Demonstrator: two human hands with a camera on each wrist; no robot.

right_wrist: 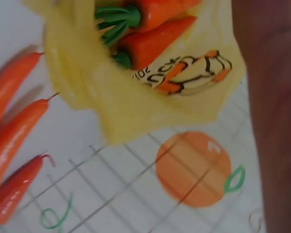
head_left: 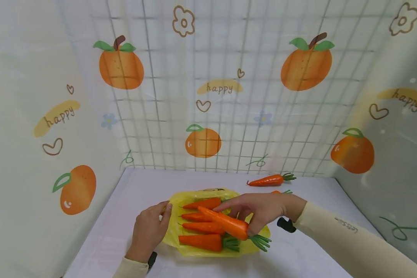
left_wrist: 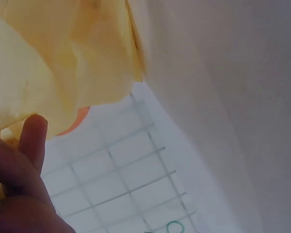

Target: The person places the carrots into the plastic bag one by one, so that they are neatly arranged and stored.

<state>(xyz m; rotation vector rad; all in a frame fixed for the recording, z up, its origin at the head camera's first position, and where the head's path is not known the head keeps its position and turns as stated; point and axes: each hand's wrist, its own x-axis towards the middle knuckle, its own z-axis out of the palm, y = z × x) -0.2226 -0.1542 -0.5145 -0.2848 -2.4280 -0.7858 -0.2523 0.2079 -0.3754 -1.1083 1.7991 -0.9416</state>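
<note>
A yellow plastic bag (head_left: 173, 229) lies spread on the white table with its mouth wide, and several orange carrots (head_left: 199, 241) lie side by side in it. My left hand (head_left: 148, 228) pinches the bag's left edge between thumb and fingers; in the left wrist view curled fingers (left_wrist: 33, 141) meet the thin yellow plastic (left_wrist: 97, 73). Over the bag's right part, my right hand (head_left: 258, 208) holds another carrot (head_left: 229, 224) near its green-topped end, the tip pointing left. The right wrist view shows only part of that hand (right_wrist: 276, 97), and its fingertips are out of sight.
Beyond the bag at the back right lies a carrot (head_left: 269, 180), with another (head_left: 276, 192) mostly behind my right arm. Three loose carrots (right_wrist: 19, 133) show in the right wrist view. Printed curtain walls (head_left: 226, 116) enclose the table (head_left: 142, 183) behind and at both sides.
</note>
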